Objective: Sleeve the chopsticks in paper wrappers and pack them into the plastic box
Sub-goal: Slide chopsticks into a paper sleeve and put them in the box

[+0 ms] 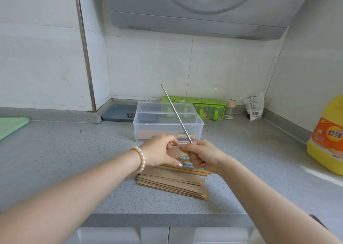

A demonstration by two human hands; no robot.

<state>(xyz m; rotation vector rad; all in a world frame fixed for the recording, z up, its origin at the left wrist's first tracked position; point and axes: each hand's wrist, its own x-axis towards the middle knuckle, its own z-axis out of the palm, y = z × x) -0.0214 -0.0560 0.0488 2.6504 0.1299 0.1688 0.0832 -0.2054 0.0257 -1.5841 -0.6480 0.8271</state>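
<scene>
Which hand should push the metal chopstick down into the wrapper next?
Probably the right hand: it already pinches the metal chopstick at its lower end, right at the wrapper mouth. The left hand is busy holding the wrapper, so it is better kept steadying it.

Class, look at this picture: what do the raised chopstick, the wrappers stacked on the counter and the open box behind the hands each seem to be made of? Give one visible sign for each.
Chopstick: probably metal; silver-grey, shiny, thin, with a ridged lower end.
Wrappers: brown kraft-like paper; matte, flat, layered edges.
Box: clear plastic; the contents and the green rack behind its lid show through.
</scene>
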